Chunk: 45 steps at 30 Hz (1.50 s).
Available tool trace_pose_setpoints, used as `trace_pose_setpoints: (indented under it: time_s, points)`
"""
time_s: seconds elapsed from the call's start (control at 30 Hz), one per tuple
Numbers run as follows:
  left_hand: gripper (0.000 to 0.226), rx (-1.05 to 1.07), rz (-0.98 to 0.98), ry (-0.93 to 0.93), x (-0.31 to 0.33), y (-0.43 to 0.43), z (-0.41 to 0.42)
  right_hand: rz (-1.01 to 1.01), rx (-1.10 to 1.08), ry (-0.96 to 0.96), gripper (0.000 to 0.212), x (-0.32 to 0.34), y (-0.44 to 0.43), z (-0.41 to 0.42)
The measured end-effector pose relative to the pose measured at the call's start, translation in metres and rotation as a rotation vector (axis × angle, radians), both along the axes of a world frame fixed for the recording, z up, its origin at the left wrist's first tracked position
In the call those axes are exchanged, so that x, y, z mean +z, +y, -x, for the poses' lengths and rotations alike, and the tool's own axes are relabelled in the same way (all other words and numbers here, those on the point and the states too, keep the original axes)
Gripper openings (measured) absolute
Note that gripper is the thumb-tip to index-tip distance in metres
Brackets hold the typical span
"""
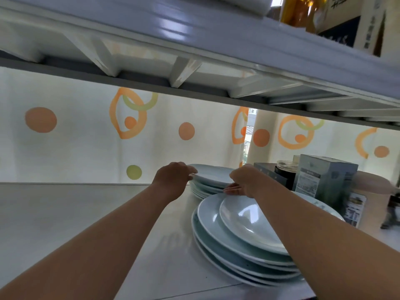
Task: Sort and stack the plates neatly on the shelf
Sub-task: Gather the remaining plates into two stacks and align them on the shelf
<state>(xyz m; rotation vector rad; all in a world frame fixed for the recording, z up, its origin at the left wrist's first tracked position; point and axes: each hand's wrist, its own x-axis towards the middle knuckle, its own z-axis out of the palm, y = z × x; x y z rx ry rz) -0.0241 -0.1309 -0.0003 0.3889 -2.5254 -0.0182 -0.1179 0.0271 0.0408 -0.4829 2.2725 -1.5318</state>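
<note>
Two stacks of pale blue plates stand on the white shelf [65,213]. The far stack [211,176] holds several plates near the back curtain. My left hand [173,174] grips the left rim of its top plate, fingers curled over the edge. My right hand [244,180] grips the right front edge of the same stack, fingers curled under the rim. The near stack [233,234] holds several larger plates with a smaller plate [249,221] on top; my right forearm crosses over its right side.
Boxes [322,176] and a dark jar [285,172] stand at the right of the shelf, close to the far stack. An upper shelf [194,35] hangs low overhead. A curtain with orange circles [86,137] closes the back.
</note>
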Motion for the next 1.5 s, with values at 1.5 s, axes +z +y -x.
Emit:
trace_pose_setpoints:
  time_s: [1.5]
  points:
    - [0.048,0.705,-0.36,0.234,-0.057,-0.073,-0.443,0.27,0.473,-0.323,0.034,-0.092,-0.187,-0.356]
